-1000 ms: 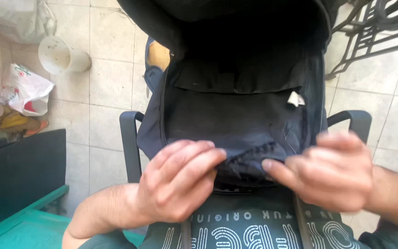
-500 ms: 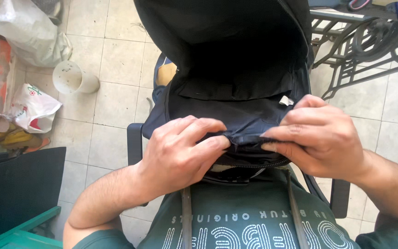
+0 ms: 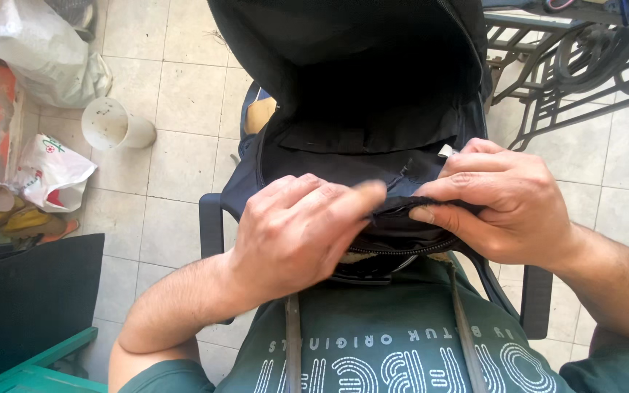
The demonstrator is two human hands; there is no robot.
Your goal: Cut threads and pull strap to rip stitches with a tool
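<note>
Black backpack (image 3: 358, 109), open — left hand (image 3: 296, 233) and right hand (image 3: 504, 200) both pinching its inner pocket edge (image 3: 394, 207). Risk: fabric snagging in zipper (image 3: 402, 251) — seam strained.

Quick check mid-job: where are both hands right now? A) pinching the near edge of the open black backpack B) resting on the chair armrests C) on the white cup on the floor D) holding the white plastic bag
A: the left hand and right hand both pinch the dark fabric edge of the black backpack, which gapes open.
</note>
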